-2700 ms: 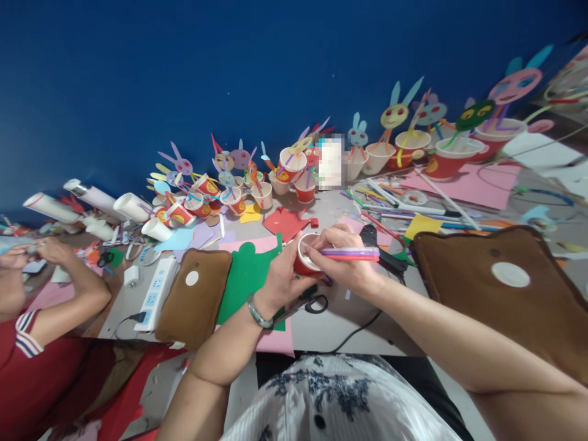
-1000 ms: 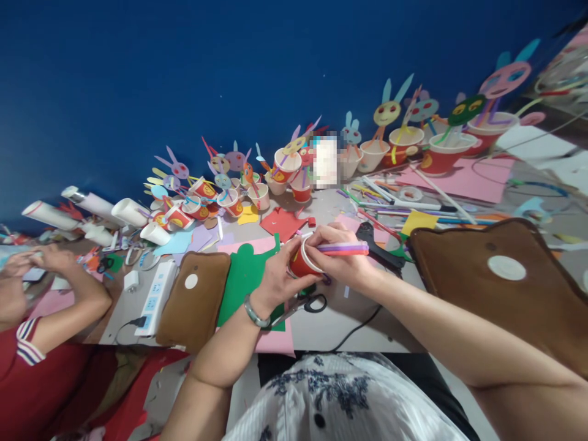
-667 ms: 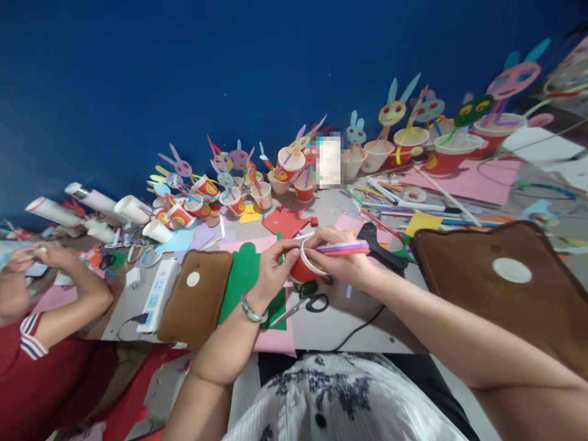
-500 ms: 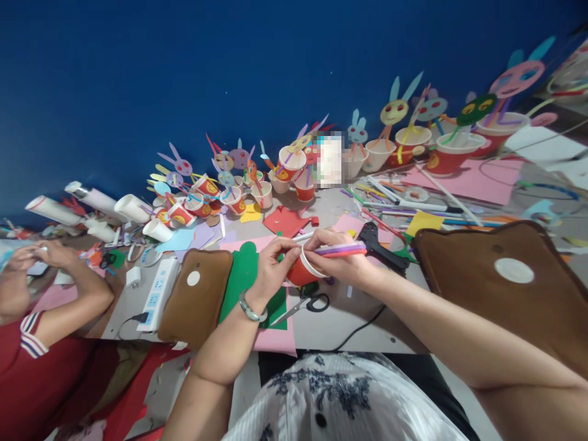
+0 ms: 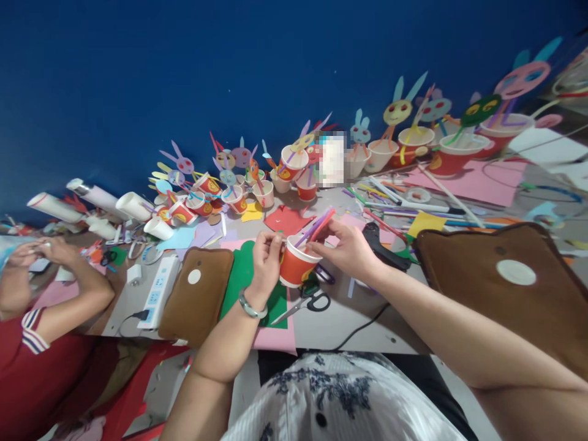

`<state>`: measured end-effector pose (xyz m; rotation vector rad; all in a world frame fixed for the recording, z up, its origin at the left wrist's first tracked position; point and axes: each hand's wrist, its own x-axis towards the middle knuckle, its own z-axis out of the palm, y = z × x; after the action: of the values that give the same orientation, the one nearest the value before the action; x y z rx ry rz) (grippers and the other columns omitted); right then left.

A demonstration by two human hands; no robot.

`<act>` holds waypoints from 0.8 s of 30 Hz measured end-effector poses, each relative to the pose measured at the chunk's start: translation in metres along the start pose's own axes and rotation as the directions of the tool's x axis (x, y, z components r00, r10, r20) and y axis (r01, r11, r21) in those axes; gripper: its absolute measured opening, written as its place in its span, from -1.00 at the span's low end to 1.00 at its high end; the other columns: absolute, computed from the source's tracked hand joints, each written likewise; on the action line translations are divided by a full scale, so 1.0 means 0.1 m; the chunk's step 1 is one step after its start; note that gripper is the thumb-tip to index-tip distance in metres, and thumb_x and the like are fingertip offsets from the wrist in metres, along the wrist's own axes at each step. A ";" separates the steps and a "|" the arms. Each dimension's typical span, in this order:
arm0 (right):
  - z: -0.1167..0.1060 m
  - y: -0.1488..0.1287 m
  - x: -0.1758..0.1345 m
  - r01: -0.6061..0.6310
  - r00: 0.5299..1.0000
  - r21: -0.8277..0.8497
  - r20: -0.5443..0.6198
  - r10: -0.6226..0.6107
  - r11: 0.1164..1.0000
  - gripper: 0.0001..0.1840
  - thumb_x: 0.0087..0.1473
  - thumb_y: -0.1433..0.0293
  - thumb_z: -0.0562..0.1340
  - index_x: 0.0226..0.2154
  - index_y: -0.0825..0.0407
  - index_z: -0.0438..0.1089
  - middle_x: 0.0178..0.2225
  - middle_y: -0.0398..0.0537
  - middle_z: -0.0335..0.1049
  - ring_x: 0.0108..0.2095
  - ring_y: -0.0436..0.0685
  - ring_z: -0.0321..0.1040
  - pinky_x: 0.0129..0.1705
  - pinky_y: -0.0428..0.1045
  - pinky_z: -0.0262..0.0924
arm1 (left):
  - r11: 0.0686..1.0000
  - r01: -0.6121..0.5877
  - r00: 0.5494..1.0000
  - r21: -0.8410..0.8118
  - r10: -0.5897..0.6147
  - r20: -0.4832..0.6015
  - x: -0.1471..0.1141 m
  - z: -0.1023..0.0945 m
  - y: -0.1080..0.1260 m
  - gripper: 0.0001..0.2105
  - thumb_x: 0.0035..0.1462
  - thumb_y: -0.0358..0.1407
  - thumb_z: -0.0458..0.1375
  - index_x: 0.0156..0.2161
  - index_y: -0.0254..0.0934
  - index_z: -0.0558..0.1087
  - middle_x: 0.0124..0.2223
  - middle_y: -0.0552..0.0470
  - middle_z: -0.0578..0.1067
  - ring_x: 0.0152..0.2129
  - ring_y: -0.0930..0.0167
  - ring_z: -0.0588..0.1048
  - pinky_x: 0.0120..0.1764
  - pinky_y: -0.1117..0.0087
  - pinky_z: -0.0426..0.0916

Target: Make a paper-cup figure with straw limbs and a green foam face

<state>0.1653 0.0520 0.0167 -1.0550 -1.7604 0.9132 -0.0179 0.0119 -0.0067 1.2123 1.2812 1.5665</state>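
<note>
My left hand [image 5: 266,260] pinches the left rim of a red paper cup [image 5: 298,267] with a white rim, held upright above the table. At the cup's right side, my right hand [image 5: 351,248] has its thumb at the rim and its fingers closed on narrow purple and red strips [image 5: 320,225]. The strips stand up out of the cup mouth; their lower ends are hidden inside. Scissors [image 5: 316,301] with dark handles lie below the cup, beside a green paper shape [image 5: 239,278] on pink paper.
A black glue gun [image 5: 383,248] lies right of my hands. Brown cushion-like pads [image 5: 482,294] flank the work area. Cups with paper rabbit heads [image 5: 397,113] line the blue wall. On the left are a power strip [image 5: 158,294] and a co-worker's hands [image 5: 46,251].
The cup has turned from tilted to upright, its red side now showing. The strips have swung from lying level in my right hand to standing in the cup mouth.
</note>
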 end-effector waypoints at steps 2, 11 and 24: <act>0.00 0.02 0.01 0.000 1.000 0.026 0.004 0.000 1.000 -0.91 -0.06 0.37 0.31 -0.46 0.03 0.40 -0.50 -0.14 0.43 -0.45 0.07 0.35 -0.35 -0.02 0.25 | 0.990 0.060 0.998 -0.129 -0.057 0.024 0.01 0.01 0.00 -0.70 0.19 -0.07 0.25 -0.33 -0.27 0.37 -0.47 0.14 0.38 -0.54 0.56 0.33 -0.42 0.54 0.25; -0.02 0.02 0.05 -0.039 0.986 0.186 0.166 0.008 0.982 -0.75 0.11 0.18 0.26 -0.39 0.04 0.44 -0.45 -0.13 0.44 -0.42 0.05 0.33 -0.34 -0.03 0.23 | 0.881 0.262 0.960 -0.393 -0.195 0.203 0.04 0.02 0.10 -0.65 -0.01 -0.17 0.40 -0.40 -0.29 0.30 -0.34 0.09 0.49 -0.66 0.70 0.20 -0.59 0.60 0.11; -0.01 -0.02 0.01 -0.005 0.981 0.095 0.195 -0.013 0.995 -0.73 0.08 0.17 0.30 -0.31 0.03 0.49 -0.44 -0.12 0.50 -0.44 0.04 0.36 -0.38 -0.05 0.24 | 0.925 0.331 0.902 -0.185 -0.252 0.352 0.07 -0.03 -0.02 -0.54 -0.14 -0.19 0.46 -0.17 -0.29 0.40 -0.42 0.17 0.43 -0.62 0.63 0.36 -0.59 0.59 0.22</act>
<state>0.1658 0.0527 0.0190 -0.9255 -1.8578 1.1196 -0.0221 0.0181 -0.0071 1.0151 0.9750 1.2050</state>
